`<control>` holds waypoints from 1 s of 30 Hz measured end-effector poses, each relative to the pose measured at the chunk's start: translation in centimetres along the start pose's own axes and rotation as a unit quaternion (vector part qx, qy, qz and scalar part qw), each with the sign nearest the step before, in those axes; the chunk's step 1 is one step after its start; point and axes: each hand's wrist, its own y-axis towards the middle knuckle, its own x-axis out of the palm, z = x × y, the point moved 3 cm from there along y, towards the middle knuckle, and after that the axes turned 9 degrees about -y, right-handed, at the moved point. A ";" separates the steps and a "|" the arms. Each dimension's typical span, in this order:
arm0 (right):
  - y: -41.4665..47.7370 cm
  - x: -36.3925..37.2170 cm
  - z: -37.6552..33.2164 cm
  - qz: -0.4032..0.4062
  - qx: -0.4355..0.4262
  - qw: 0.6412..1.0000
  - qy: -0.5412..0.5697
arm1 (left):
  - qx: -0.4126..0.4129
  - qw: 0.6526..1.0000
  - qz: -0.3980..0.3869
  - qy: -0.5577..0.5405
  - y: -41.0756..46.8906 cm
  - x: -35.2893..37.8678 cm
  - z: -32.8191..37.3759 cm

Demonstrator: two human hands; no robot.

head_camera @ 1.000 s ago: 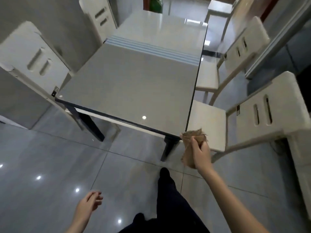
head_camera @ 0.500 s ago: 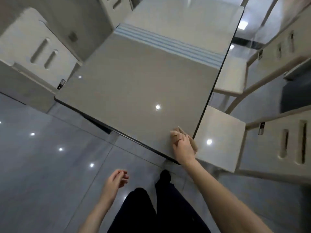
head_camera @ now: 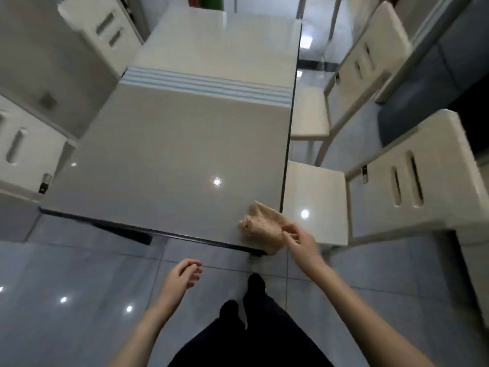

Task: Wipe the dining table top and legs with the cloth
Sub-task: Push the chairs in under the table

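The dining table [head_camera: 164,165] has a glossy grey top with blue stripes across its middle and a dark edge. A crumpled tan cloth [head_camera: 262,226] lies on its near right corner, part of it hanging over the front edge. My right hand [head_camera: 300,241] is at the cloth's right side, fingertips pinching its edge. My left hand [head_camera: 182,279] hovers below the table's front edge, over the floor, fingers loosely curled and holding nothing. Only a dark bit of a table leg [head_camera: 137,235] shows under the front edge.
White chairs stand on both sides: two on the right [head_camera: 317,202] [head_camera: 309,112], with seats tucked against the table edge, and two chair backs on the left [head_camera: 23,147] [head_camera: 105,30]. My dark-trousered legs [head_camera: 251,327] stand on the shiny tiled floor [head_camera: 66,287] before the table.
My right hand brought the cloth from the air onto the table's near right corner, then slid to the cloth's right edge, uncovering it. My left hand rose closer to the table's front edge.
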 end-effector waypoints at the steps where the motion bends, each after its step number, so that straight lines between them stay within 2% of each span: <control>1: -1.5 -0.3 1.2 0.025 0.030 0.999 0.036 | 0.002 1.000 -0.018 0.018 0.4 0.0 0.1; 5: -9.8 0.8 7.3 0.118 0.164 0.967 0.156 | 0.002 0.993 -0.086 0.086 0.7 0.9 -0.6; 11: -25.0 4.0 15.7 0.247 0.344 0.862 0.279 | -0.008 0.969 -0.188 0.158 -0.9 5.0 -1.8; 14: -31.3 4.8 18.4 0.312 0.389 0.807 0.317 | 0.000 0.953 -0.230 0.196 -1.7 9.1 -1.6; 18: -36.8 5.3 22.3 0.347 0.425 0.762 0.345 | 0.009 0.934 -0.272 0.231 -3.6 15.7 -2.4; 24: -40.2 1.6 29.4 0.353 0.439 0.741 0.365 | -0.024 0.926 -0.273 0.260 -7.1 25.0 -6.1; 30: -38.1 -8.4 35.3 0.314 0.389 0.797 0.340 | -0.046 0.947 -0.227 0.222 -10.0 30.4 -7.5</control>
